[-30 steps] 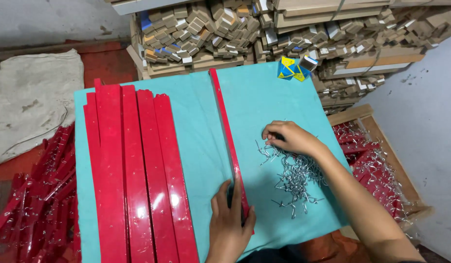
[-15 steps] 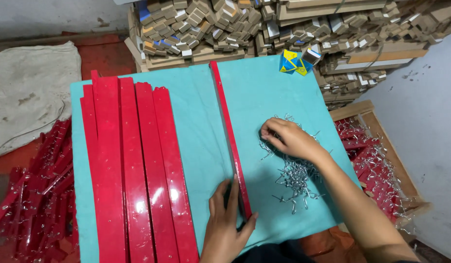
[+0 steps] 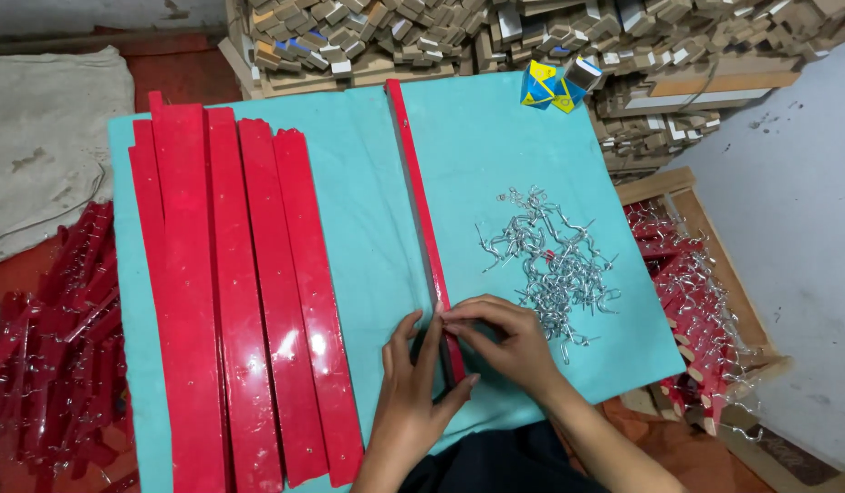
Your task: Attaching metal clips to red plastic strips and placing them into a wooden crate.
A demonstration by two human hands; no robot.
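table cover: a flat teal sheet [image 3: 495, 155], matte and faintly creased, lay over the whole work surface.
single strip: one long, narrow red strip [image 3: 419, 201] stood on edge down the middle of the sheet, glossy and straight, its near end between both hands.
left hand: the left hand [image 3: 412, 388] lay against the strip's left side, fingers loosely spread, thumb pointing up beside the strip.
right hand: the right hand [image 3: 503, 340] was curled over the strip's near end, fingertips pinched together at its top edge; whether a hook sat in the pinch could not be made out.
hooks: a tangled heap of small silvery wire hooks [image 3: 552, 260] lay just right of the strip, near the right hand.
flat strips: a row of wide, shiny red strips [image 3: 235, 292] lay side by side on the left, well apart from the hands.
crate: a wooden crate [image 3: 692, 301] of red pieces with hooks sat at the right, partly cut off.
background: stacked cardboard blocks [image 3: 368, 36], a blue-and-yellow box [image 3: 550, 87].
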